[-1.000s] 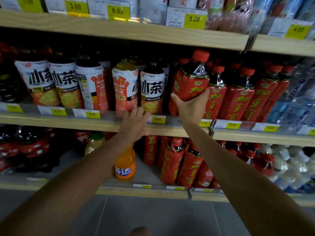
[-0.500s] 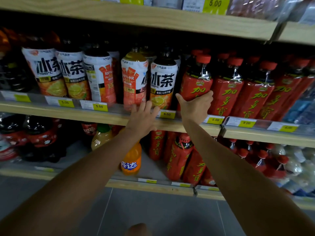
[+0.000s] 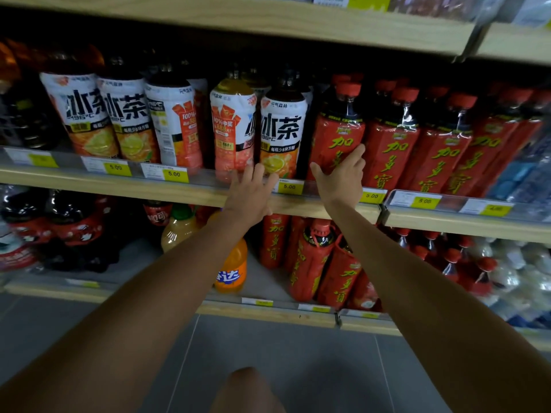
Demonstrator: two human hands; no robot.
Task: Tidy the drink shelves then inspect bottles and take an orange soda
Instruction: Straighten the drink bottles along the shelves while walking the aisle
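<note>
Wooden shelves (image 3: 119,186) full of drinks (image 3: 125,114), grey floor (image 3: 313,347) below — left hand (image 3: 252,195) fingers straight, right hand (image 3: 340,178) holding red bottle (image 3: 337,135).

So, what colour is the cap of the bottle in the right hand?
Red: the cap of the bottle in the right hand, head view.

Both hands reach to the middle shelf (image 3: 119,187). The left hand (image 3: 250,193) lies with straight, spread fingers against the clear price rail (image 3: 89,166), in front of a white-labelled tea bottle (image 3: 281,129). The right hand (image 3: 343,180) cups a red-labelled bottle (image 3: 338,132) low down, thumb on one side and fingers on the other. An orange soda bottle (image 3: 231,271) stands on the lower shelf (image 3: 268,312).
</note>
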